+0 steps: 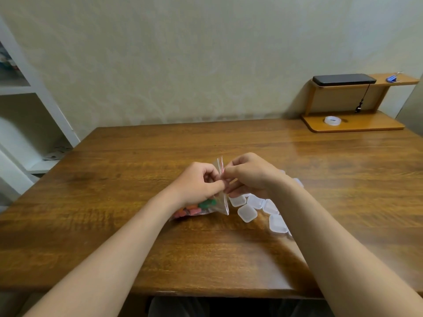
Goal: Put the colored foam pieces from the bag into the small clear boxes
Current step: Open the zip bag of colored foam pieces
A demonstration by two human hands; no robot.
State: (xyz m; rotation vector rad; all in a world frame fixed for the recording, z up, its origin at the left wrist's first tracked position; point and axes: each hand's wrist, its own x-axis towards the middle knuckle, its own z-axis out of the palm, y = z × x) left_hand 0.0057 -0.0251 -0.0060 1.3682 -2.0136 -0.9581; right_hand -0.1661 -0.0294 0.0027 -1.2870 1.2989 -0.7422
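This looks like a room in a home, perhaps a study corner. A varnished wooden table (137,225) stands against a plain pale wall (183,65). A small wooden desk shelf (352,126) at its far right corner carries a roll of tape (332,120) and blue clips (392,77). White shelving (34,92) stands beyond the left edge.

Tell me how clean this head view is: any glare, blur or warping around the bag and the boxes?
Head view: soft glare streaks the table at far right; the bag and the small clear boxes look slightly soft, the boxes' pale edges running together; wide-angle warp bows the table's edges and the white shelving; a shadow lies on the wood under the right forearm.
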